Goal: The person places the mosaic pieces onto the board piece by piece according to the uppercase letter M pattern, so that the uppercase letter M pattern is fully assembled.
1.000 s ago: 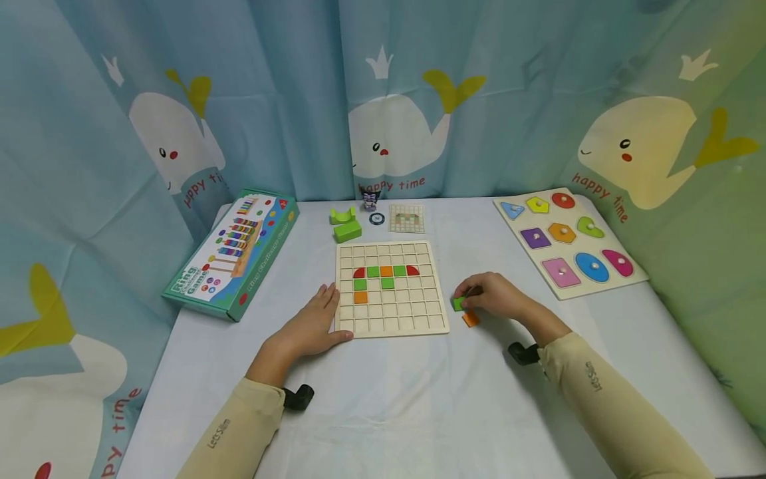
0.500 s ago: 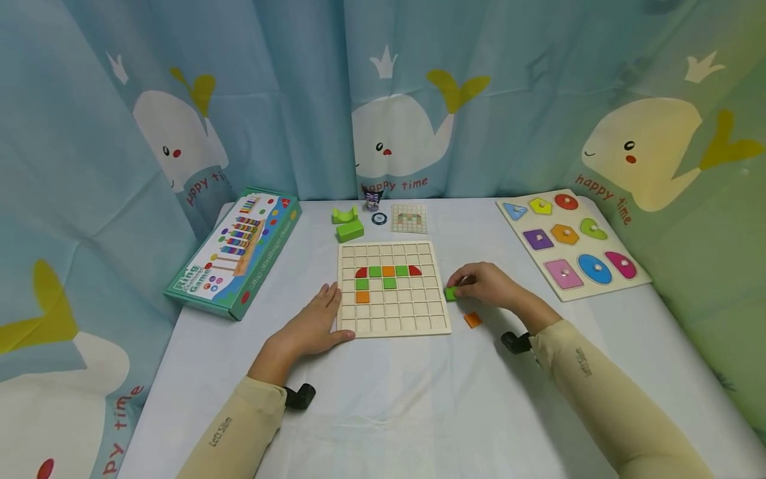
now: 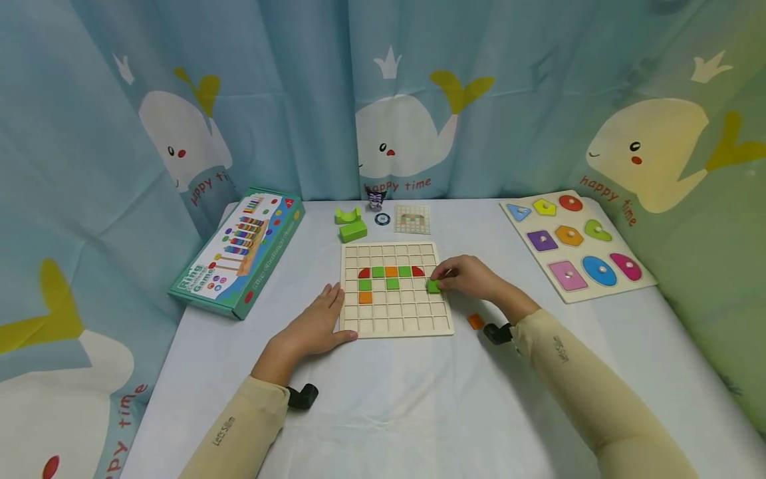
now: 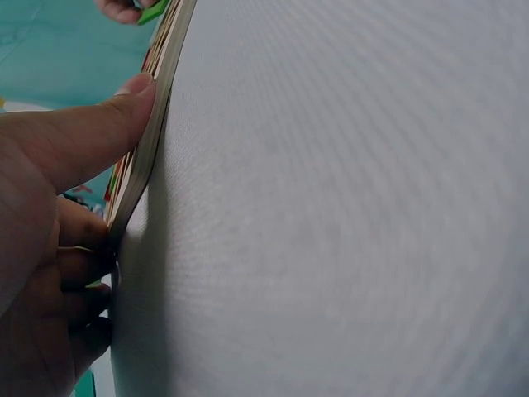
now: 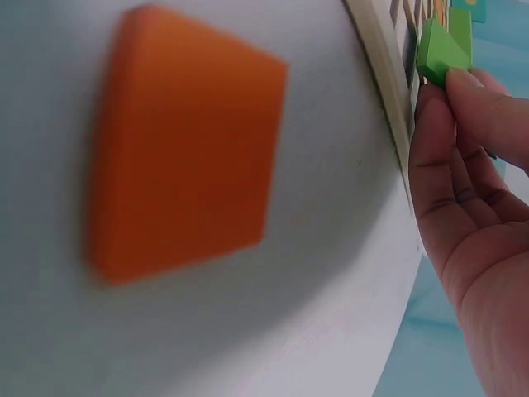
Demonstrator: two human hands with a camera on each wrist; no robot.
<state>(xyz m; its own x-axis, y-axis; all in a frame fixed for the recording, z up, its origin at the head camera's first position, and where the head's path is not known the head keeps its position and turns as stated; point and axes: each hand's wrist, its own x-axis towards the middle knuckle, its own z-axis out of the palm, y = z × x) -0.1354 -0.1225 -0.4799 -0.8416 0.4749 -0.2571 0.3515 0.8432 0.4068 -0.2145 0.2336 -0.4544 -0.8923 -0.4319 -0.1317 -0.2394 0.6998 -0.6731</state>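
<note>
My right hand pinches a green square tile between thumb and fingertips, above the right side of the wooden grid board. The right wrist view shows that green tile held at its edge, over the board's rim. On the board lie red rounded pieces, green squares and orange squares. My left hand lies at the board's left side, fingers extended against the edge; its thumb touches the near edge. An orange tile lies on the table right of the board.
Behind the board are green blocks, a round disc, a small figurine and a pattern card. A game box stands left, a shape puzzle board right, on a white-covered table.
My right hand has carried the green tile from the table, beside the orange tile, leftward to over the board's right side. The left hand has stayed against the board.
</note>
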